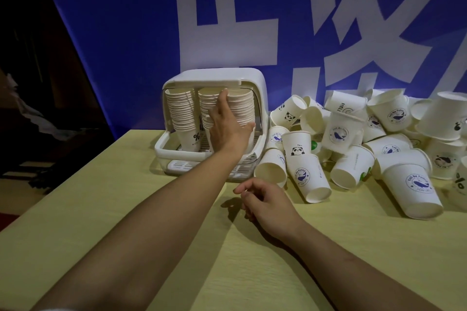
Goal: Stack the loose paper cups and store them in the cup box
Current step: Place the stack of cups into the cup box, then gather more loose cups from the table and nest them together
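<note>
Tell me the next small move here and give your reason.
Probably draw the left hand back from the right-hand stack of nested white paper cups in the white plastic cup box: that stack already stands inside. The empty, half-curled right hand could then reach for the nearest loose white paper cup lying beside the box.

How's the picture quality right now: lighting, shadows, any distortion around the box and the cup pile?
Head view: dim, bluish light; left background nearly black; right hand casts a sharp shadow on the table; wide-angle bending at the edges; cup box and loose cups slightly soft.
</note>
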Tool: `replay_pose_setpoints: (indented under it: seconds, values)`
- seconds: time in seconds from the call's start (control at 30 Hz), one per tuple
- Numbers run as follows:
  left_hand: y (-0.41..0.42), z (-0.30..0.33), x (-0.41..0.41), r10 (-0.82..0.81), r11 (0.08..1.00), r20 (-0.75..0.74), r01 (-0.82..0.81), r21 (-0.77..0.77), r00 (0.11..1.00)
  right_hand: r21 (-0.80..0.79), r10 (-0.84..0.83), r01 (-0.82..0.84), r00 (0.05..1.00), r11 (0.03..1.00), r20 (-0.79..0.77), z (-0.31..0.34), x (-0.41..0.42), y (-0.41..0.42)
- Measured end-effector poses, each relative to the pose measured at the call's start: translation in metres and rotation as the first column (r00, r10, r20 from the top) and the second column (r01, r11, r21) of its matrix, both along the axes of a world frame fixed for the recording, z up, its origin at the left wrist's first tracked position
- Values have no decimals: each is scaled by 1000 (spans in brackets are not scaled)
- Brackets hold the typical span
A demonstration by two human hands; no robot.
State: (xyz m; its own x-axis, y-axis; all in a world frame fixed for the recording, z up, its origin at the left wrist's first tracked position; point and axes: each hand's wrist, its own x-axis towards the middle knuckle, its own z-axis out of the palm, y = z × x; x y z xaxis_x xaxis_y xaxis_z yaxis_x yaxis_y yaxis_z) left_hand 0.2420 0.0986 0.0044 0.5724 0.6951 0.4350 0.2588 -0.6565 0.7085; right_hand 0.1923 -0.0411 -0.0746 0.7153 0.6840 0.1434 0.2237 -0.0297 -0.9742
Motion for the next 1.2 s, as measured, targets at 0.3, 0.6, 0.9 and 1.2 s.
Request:
replay_pose_setpoints:
  seconds: [0.3, 0.6, 0.9, 1.2]
  values:
    - [-1, -1, 10, 56, 994, 14, -54, -98, 998, -16, 5, -4, 999, 1000, 39, 0, -1, 0]
    - [-4, 2, 25, 68, 991, 28, -64, -117, 997, -38, 7, -4, 996, 999, 85, 3, -1, -1]
    - [-3, 1, 6, 47, 982, 130, -22, -187, 990, -41, -1, 5, 995, 999, 101, 2, -1, -1]
    - [-29, -30, -79, -96, 902, 493, 285, -324, 865, 99, -234, 213, 846, 972, 479, 17, -2, -16]
